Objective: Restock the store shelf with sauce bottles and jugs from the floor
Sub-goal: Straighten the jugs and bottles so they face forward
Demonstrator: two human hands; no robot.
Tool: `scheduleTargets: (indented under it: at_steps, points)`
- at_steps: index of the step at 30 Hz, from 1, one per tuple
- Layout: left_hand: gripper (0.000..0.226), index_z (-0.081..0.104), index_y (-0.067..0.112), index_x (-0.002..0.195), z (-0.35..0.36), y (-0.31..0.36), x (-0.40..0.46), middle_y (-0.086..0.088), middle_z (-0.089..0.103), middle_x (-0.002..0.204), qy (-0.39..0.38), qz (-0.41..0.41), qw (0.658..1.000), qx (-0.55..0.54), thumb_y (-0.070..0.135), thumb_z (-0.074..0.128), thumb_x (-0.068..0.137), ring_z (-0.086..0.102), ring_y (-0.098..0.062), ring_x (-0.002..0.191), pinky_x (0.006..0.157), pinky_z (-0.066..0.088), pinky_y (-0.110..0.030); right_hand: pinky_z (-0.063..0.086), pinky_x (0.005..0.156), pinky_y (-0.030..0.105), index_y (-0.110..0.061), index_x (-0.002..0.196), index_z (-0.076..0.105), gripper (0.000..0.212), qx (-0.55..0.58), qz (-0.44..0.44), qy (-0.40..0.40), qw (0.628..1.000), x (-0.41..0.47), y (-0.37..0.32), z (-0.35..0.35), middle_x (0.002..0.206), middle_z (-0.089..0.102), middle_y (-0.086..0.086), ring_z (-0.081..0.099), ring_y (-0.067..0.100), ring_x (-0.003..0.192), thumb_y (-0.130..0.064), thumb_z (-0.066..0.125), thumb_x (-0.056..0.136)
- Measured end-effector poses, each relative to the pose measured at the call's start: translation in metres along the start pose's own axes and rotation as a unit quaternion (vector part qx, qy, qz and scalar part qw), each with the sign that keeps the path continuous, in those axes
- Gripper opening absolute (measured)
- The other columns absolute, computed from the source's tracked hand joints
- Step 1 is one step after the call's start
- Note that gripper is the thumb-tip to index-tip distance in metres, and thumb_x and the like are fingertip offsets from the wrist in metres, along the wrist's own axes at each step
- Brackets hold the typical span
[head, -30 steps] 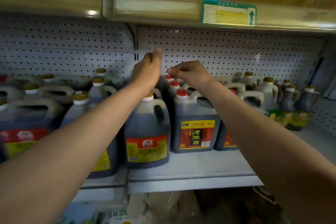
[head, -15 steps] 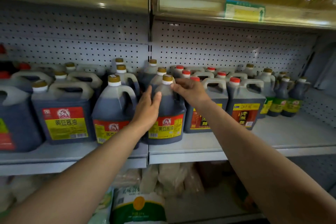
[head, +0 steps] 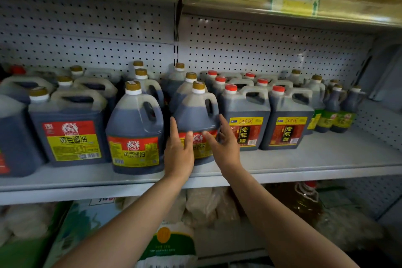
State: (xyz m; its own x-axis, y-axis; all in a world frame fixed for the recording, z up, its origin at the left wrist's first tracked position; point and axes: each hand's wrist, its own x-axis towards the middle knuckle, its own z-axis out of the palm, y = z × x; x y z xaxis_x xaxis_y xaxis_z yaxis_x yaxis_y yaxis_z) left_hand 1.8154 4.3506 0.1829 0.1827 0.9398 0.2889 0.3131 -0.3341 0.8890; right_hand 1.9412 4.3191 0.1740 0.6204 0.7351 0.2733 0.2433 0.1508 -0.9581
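Red-and-yellow label on square jug reads 黄豆酱油, same 黄豆酱油 on round jug, red-capped jugs labelled 老陈醋 under a yellow band, script there possibly 江宁河, upper-rail price tag blurred, unreadable

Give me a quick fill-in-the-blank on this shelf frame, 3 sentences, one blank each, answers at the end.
1. The left hand and the right hand are both at the front of a soy sauce jug whose cap is ____ in colour.
2. The vinegar jug just right of that jug has a ____ cap.
3. The shelf's back wall is a white panel full of small ____.

Missing words: gold; red; holes
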Motion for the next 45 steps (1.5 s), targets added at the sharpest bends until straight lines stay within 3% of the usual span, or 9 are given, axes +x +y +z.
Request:
scheduleTargets:
  at_steps: [2, 7, 12, 19, 23, 29, 34, 39, 45]
  points:
    - [0.061, 0.006, 0.037, 0.158, 0.0, 0.001, -0.003, -0.001, 0.027, 0.162, 0.015, -0.02, 1.0, -0.004, 0.043, 0.036, 0.105, 0.038, -0.03, 0.142, 0.112, 0.034, -0.044, 0.05, 0.108, 0.043, -0.032, 0.156, 0.033, 0.082, -0.002, 0.012, 0.008, 1.0, -0.002, 0.001, 0.003, 0.148, 0.053, -0.002, 0.053, 0.016, 0.133, -0.029, 0.079, 0.087]
    - [0.061, -0.007, 0.049, 0.154, 0.006, 0.002, -0.005, -0.006, 0.036, 0.157, -0.008, -0.069, 0.997, 0.029, 0.05, 0.03, 0.104, 0.05, -0.037, 0.128, 0.1, 0.043, -0.046, 0.053, 0.103, 0.039, -0.025, 0.143, 0.052, 0.068, -0.044, 0.044, 0.051, 0.997, -0.001, 0.008, 0.012, 0.133, 0.065, -0.004, 0.061, 0.016, 0.123, -0.04, 0.081, 0.084]
    - [0.064, -0.007, 0.05, 0.153, 0.008, 0.004, 0.009, -0.011, 0.043, 0.152, -0.01, -0.092, 0.995, 0.019, 0.057, 0.031, 0.102, 0.053, -0.039, 0.123, 0.099, 0.046, -0.048, 0.052, 0.099, 0.035, -0.026, 0.14, 0.052, 0.07, -0.069, 0.053, 0.102, 0.991, 0.002, 0.006, 0.026, 0.129, 0.067, -0.006, 0.063, 0.015, 0.118, -0.046, 0.082, 0.081]
    - [0.056, 0.001, 0.053, 0.154, -0.004, -0.007, 0.007, 0.007, 0.024, 0.163, -0.048, -0.059, 0.997, -0.035, 0.054, 0.028, 0.104, 0.037, -0.03, 0.142, 0.114, 0.034, -0.043, 0.05, 0.107, 0.041, -0.031, 0.149, 0.043, 0.072, 0.007, 0.046, 0.086, 0.995, 0.011, 0.008, 0.035, 0.139, 0.061, -0.006, 0.058, 0.014, 0.127, -0.043, 0.078, 0.086]
    - [0.051, 0.01, 0.056, 0.152, 0.004, -0.024, -0.017, 0.012, 0.027, 0.162, -0.071, -0.035, 0.995, -0.06, 0.053, 0.029, 0.104, 0.031, -0.022, 0.147, 0.116, 0.03, -0.041, 0.052, 0.105, 0.039, -0.041, 0.145, 0.043, 0.046, 0.084, 0.009, 0.055, 0.995, -0.015, 0.025, 0.034, 0.141, 0.056, -0.011, 0.059, 0.004, 0.123, -0.046, 0.057, 0.101]
    - [0.053, 0.01, 0.053, 0.153, 0.014, -0.023, -0.012, 0.016, 0.015, 0.165, -0.095, -0.047, 0.992, -0.069, 0.058, 0.021, 0.102, 0.01, -0.019, 0.153, 0.121, 0.019, -0.048, 0.023, 0.126, 0.037, -0.042, 0.149, 0.039, 0.044, 0.1, 0.015, 0.007, 0.995, -0.03, 0.036, 0.034, 0.167, 0.022, -0.012, 0.021, 0.006, 0.153, -0.046, 0.039, 0.106]
    - [0.052, 0.006, 0.05, 0.154, 0.019, -0.017, -0.004, 0.02, 0.008, 0.164, -0.103, -0.066, 0.99, -0.066, 0.056, 0.015, 0.103, -0.005, -0.017, 0.154, 0.121, 0.01, -0.043, 0.022, 0.126, 0.037, -0.057, 0.14, 0.037, 0.049, 0.115, 0.03, -0.01, 0.993, -0.03, 0.031, 0.037, 0.167, 0.015, -0.018, 0.018, 0.005, 0.153, -0.066, 0.037, 0.091]
    - [0.051, 0.008, 0.049, 0.154, 0.019, -0.018, 0.015, 0.017, 0.008, 0.165, -0.104, -0.078, 0.988, -0.083, 0.056, 0.013, 0.103, -0.002, -0.019, 0.154, 0.123, 0.007, -0.043, 0.024, 0.124, 0.035, -0.035, 0.156, 0.035, 0.056, 0.145, 0.06, -0.012, 0.987, -0.013, 0.03, 0.039, 0.167, 0.018, -0.017, 0.022, 0.005, 0.152, -0.055, 0.038, 0.104]
    - [0.053, 0.002, 0.049, 0.154, 0.027, -0.016, 0.023, 0.015, 0.005, 0.166, -0.11, -0.07, 0.99, -0.054, 0.056, 0.014, 0.103, -0.002, -0.021, 0.154, 0.12, 0.013, -0.043, 0.022, 0.126, 0.04, -0.036, 0.158, 0.031, 0.066, 0.114, 0.062, -0.017, 0.991, -0.001, 0.033, 0.043, 0.167, 0.014, -0.017, 0.019, 0.006, 0.153, -0.065, 0.035, 0.098]
